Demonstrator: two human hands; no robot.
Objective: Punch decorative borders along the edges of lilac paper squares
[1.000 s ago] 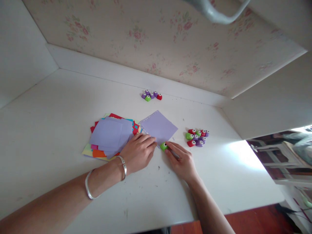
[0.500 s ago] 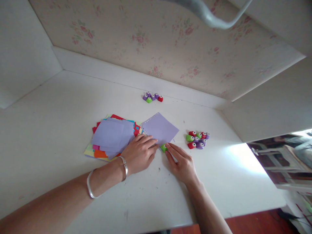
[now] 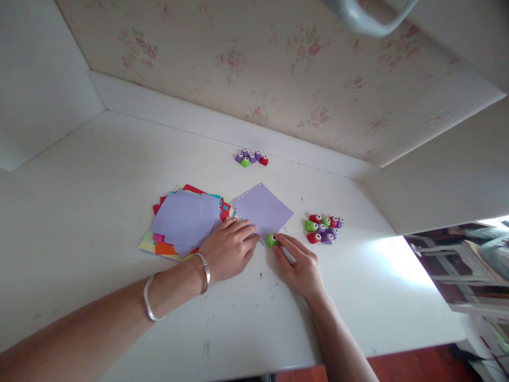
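A purple sheet of paper [image 3: 262, 206] lies turned like a diamond on the desk, with a row of small punched holes along its upper left edge. My left hand [image 3: 229, 249], wearing two silver bangles, rests flat with fingers stretched over the sheet's lower left edge. Between thumb and fingers, my right hand [image 3: 300, 265] grips a small green craft punch [image 3: 271, 241] with a white, eye-like button. This punch sits at the sheet's lower edge; whether paper is inside its slot I cannot tell.
Left of the sheet is a pile of coloured paper [image 3: 178, 217], purple on top. Several red, green and purple punches [image 3: 324, 229] cluster at the right, and another group [image 3: 251, 157] stands near the back ledge. Dark specks dot the white desk [image 3: 238, 329].
The view has shifted slightly. My right hand has moved the green punch a little to the right, and more of its button shows. My left hand stays on the sheet.
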